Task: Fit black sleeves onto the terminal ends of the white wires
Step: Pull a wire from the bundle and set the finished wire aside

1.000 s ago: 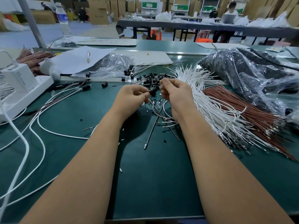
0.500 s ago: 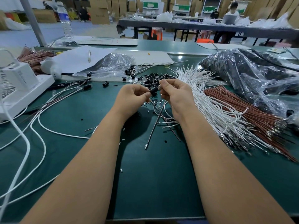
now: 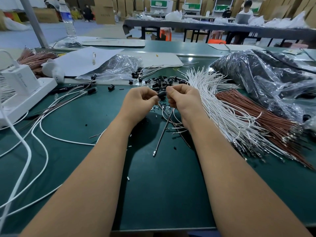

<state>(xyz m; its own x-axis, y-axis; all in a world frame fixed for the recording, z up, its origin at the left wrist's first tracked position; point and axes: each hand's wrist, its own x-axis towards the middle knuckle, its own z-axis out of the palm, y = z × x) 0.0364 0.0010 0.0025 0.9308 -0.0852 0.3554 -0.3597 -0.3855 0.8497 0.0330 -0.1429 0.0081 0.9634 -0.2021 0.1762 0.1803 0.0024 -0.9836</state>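
Over a green counter (image 3: 162,194), the left hand (image 3: 140,103) pinches a black sleeve (image 3: 161,95) while the right hand (image 3: 182,100) pinches what appears to be a white wire's end against it, brought close for threading. Loose sleeves (image 3: 162,82) lie just beyond the sleeve; white wires (image 3: 220,106) fan out to its right, within easy reach.
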